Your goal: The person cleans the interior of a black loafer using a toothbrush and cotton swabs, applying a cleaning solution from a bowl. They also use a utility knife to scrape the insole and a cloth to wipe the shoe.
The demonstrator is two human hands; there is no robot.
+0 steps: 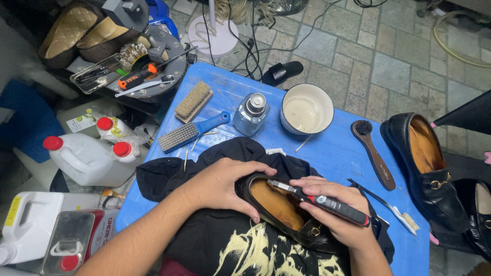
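Observation:
A black loafer (pixel 280 207) with a tan insole lies on a black cloth (pixel 204 168) at the near edge of a blue table (pixel 327 148). My left hand (pixel 227 184) rests over the shoe's heel end and steadies it. My right hand (pixel 337 214) grips a black utility knife (pixel 319 200) with a red mark, its metal tip lying across the shoe's opening.
On the table stand a glass spray bottle (pixel 250 113), a white bowl of liquid (pixel 306 110), a blue-handled brush (pixel 192 132), a wooden brush (pixel 193 100), a dauber brush (pixel 373 153) and a toothbrush (pixel 388 207). A second loafer (pixel 424 163) sits right. White jugs (pixel 87 158) stand left.

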